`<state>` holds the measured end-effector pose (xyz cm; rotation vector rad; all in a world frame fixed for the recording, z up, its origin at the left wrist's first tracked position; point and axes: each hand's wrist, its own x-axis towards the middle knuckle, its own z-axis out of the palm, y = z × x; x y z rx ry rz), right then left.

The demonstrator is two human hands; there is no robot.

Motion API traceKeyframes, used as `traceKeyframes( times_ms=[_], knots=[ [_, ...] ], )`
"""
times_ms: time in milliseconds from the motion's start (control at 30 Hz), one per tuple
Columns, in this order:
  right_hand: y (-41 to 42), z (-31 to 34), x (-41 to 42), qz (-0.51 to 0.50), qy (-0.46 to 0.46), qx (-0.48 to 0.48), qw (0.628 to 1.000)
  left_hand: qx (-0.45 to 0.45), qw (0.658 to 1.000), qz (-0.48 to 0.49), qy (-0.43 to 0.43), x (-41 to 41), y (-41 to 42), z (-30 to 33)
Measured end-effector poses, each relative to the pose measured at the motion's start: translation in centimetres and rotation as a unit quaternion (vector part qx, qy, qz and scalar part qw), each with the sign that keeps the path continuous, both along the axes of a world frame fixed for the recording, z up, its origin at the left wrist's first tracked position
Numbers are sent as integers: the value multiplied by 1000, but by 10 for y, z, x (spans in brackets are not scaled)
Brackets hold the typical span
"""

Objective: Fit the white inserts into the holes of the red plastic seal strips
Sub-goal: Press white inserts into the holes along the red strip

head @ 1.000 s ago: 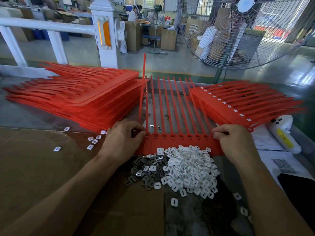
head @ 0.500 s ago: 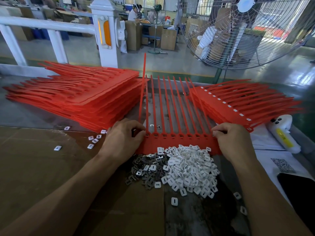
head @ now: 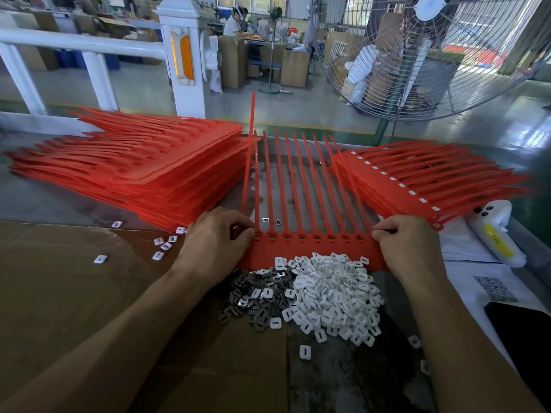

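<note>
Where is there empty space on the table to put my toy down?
Bare brown cardboard left of the left hand, below the red stack. Crowded: the white inserts between both hands, and the right side by the phone.

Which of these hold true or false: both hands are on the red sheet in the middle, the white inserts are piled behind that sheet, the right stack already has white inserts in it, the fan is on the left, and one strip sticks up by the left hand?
1. Both hands hold the middle sheet. True: the left hand and the right hand pinch its two ends.
2. The inserts are piled behind that sheet. False: they lie in front of it, nearer the person.
3. The right stack has white inserts fitted. True.
4. The fan is on the left. False: it stands at the upper right.
5. One strip sticks up by the left hand. True.
</note>
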<state>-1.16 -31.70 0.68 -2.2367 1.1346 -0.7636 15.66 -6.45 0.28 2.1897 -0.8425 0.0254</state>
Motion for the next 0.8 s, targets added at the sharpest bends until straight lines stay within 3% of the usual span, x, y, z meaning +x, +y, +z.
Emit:
traceKeyframes(
  times_ms=[500, 600, 800],
  knots=[
    [6, 10, -5, 11, -12, -21, 1000, 1, 1000, -1, 0, 0, 0, -1],
    [14, 23, -10, 100, -18, 24, 995, -2, 1000, -2, 1, 0, 0, -1],
    [33, 35, -12, 270, 132, 49, 953, 1, 1000, 0, -6, 1, 1, -3]
  ],
)
